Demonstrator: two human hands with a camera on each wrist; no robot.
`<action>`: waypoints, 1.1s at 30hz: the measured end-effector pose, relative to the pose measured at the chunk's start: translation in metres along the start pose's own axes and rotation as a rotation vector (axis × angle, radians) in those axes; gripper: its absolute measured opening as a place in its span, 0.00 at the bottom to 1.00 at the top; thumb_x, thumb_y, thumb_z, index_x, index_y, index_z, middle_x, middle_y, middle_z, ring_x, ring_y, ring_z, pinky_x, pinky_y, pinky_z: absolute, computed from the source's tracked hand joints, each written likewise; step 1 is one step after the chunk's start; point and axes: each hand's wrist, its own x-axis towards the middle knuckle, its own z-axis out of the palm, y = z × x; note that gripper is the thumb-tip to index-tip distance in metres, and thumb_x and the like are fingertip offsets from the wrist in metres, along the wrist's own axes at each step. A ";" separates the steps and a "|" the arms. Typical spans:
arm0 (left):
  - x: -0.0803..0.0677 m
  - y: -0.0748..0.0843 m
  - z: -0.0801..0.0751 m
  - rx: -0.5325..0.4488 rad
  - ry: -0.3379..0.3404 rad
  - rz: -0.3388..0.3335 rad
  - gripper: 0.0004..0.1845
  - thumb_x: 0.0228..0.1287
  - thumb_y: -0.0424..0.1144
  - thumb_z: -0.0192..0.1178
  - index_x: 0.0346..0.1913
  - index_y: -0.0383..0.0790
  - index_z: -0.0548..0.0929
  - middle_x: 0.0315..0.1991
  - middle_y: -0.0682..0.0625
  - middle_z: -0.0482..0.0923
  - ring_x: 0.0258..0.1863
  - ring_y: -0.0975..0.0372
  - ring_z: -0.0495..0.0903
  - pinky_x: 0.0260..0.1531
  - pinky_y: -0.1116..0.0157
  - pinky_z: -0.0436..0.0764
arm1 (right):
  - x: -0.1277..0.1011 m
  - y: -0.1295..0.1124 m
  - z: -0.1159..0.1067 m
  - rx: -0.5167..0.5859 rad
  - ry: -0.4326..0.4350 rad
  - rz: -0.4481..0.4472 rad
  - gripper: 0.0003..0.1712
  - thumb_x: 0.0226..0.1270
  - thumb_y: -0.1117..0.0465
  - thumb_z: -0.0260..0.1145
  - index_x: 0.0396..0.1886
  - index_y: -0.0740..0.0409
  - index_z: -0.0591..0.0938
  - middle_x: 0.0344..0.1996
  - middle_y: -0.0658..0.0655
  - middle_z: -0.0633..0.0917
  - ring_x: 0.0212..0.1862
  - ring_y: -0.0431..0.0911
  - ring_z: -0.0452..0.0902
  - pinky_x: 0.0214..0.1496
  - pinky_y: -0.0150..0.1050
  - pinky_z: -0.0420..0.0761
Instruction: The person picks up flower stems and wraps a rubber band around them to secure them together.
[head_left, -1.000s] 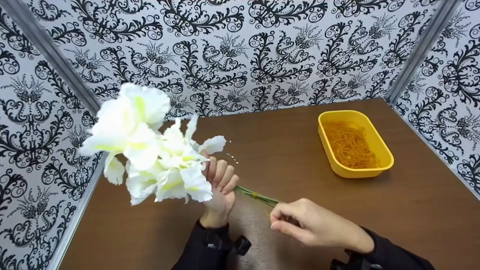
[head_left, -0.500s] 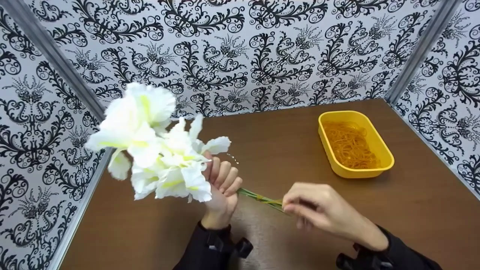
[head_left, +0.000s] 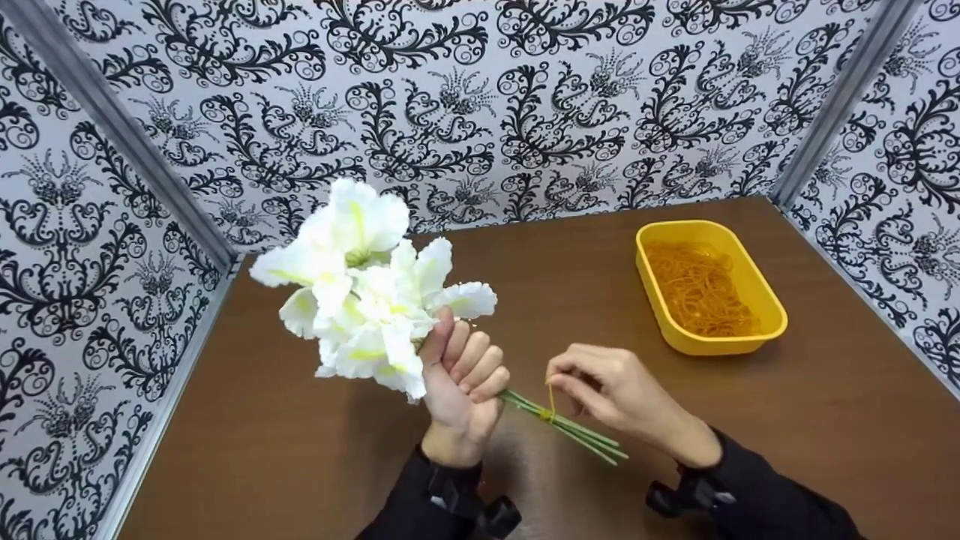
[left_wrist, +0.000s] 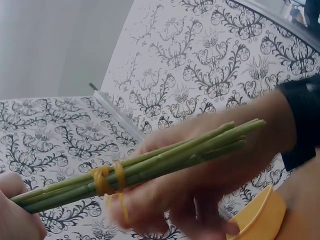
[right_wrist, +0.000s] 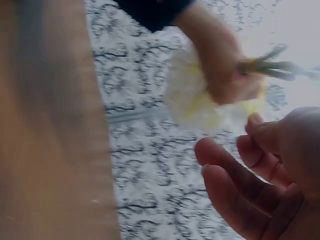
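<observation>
Since the earlier frame both hands have shifted right and the flowers now tilt more upright. One left hand (head_left: 463, 375) grips a single bunch of white flowers (head_left: 367, 289) by its green stems (head_left: 570, 433), fist closed, thumb up. One right hand (head_left: 607, 390), just right of the stems, pinches one yellow rubber band (head_left: 550, 397) looped around them. One yellow tub (head_left: 709, 289) of rubber bands sits on the worktop (head_left: 825, 420), well beyond the stems.

Brown table (head_left: 300, 465) w/ yellow tub (head_left: 765, 300) of rubber bands (head_left: 697, 289)
</observation>
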 end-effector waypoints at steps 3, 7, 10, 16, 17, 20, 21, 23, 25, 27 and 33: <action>0.000 0.000 -0.001 -0.077 -0.032 0.025 0.28 0.80 0.45 0.48 0.18 0.49 0.51 0.13 0.59 0.47 0.11 0.70 0.46 0.11 0.77 0.49 | -0.002 0.007 0.016 0.031 0.001 -0.007 0.12 0.64 0.76 0.68 0.40 0.56 0.83 0.28 0.50 0.83 0.25 0.37 0.77 0.25 0.26 0.76; 0.000 0.002 -0.001 -0.113 -0.053 0.094 0.27 0.80 0.44 0.46 0.18 0.48 0.52 0.13 0.58 0.48 0.12 0.69 0.47 0.11 0.77 0.49 | -0.009 0.009 0.038 0.187 -0.036 0.081 0.12 0.67 0.78 0.63 0.41 0.58 0.82 0.23 0.54 0.83 0.21 0.37 0.77 0.19 0.27 0.76; 0.001 0.006 -0.004 -0.113 -0.062 0.146 0.27 0.79 0.43 0.46 0.18 0.48 0.52 0.13 0.58 0.48 0.12 0.69 0.47 0.11 0.76 0.49 | -0.015 0.003 0.051 0.315 -0.063 0.159 0.11 0.72 0.77 0.59 0.40 0.58 0.81 0.18 0.56 0.79 0.15 0.39 0.76 0.14 0.28 0.76; 0.004 0.020 -0.013 -0.120 -0.041 0.232 0.28 0.78 0.43 0.48 0.17 0.49 0.50 0.13 0.58 0.47 0.12 0.69 0.46 0.11 0.76 0.48 | -0.025 -0.006 0.071 0.347 -0.031 0.236 0.09 0.75 0.73 0.58 0.41 0.55 0.79 0.17 0.55 0.78 0.12 0.39 0.76 0.14 0.28 0.77; 0.005 0.022 -0.015 -0.118 -0.032 0.245 0.28 0.78 0.43 0.49 0.17 0.49 0.50 0.13 0.58 0.47 0.12 0.69 0.45 0.11 0.75 0.48 | -0.026 -0.007 0.073 0.312 -0.020 0.228 0.09 0.75 0.73 0.58 0.41 0.55 0.80 0.18 0.54 0.78 0.13 0.37 0.75 0.14 0.27 0.77; 0.006 0.028 -0.019 -0.099 0.007 0.288 0.29 0.78 0.44 0.49 0.18 0.49 0.49 0.13 0.58 0.46 0.12 0.69 0.44 0.11 0.75 0.48 | -0.029 -0.008 0.076 0.190 0.028 0.169 0.11 0.74 0.74 0.60 0.41 0.54 0.80 0.20 0.50 0.77 0.14 0.32 0.74 0.15 0.23 0.74; 0.006 0.029 -0.020 -0.088 0.022 0.306 0.29 0.78 0.44 0.49 0.18 0.49 0.49 0.13 0.58 0.45 0.12 0.69 0.44 0.11 0.75 0.48 | -0.030 -0.007 0.076 0.160 0.049 0.142 0.12 0.72 0.75 0.60 0.41 0.54 0.80 0.20 0.49 0.78 0.14 0.31 0.74 0.15 0.22 0.74; 0.007 0.033 -0.021 -0.070 0.049 0.339 0.29 0.78 0.44 0.50 0.18 0.49 0.49 0.13 0.58 0.45 0.12 0.69 0.44 0.11 0.75 0.48 | -0.030 -0.007 0.075 0.105 0.087 0.079 0.13 0.69 0.78 0.62 0.42 0.55 0.80 0.19 0.48 0.78 0.15 0.29 0.73 0.16 0.20 0.73; 0.007 0.037 -0.022 -0.055 0.068 0.368 0.29 0.77 0.44 0.50 0.18 0.49 0.49 0.13 0.58 0.45 0.12 0.69 0.44 0.11 0.75 0.48 | -0.029 -0.007 0.072 0.041 0.118 0.003 0.14 0.67 0.78 0.63 0.44 0.57 0.81 0.20 0.47 0.78 0.17 0.28 0.73 0.18 0.19 0.72; 0.007 0.041 -0.023 -0.039 0.082 0.392 0.29 0.77 0.43 0.51 0.18 0.49 0.49 0.14 0.58 0.45 0.12 0.69 0.44 0.10 0.75 0.48 | -0.027 -0.008 0.067 -0.022 0.139 -0.069 0.12 0.68 0.76 0.64 0.45 0.59 0.81 0.20 0.47 0.79 0.19 0.28 0.73 0.20 0.18 0.72; 0.007 0.048 -0.025 0.011 0.083 0.416 0.29 0.76 0.43 0.52 0.19 0.48 0.48 0.14 0.58 0.44 0.12 0.69 0.43 0.11 0.75 0.47 | -0.017 -0.017 0.041 -0.143 0.168 -0.166 0.06 0.72 0.69 0.64 0.46 0.60 0.83 0.25 0.46 0.81 0.22 0.31 0.75 0.25 0.19 0.75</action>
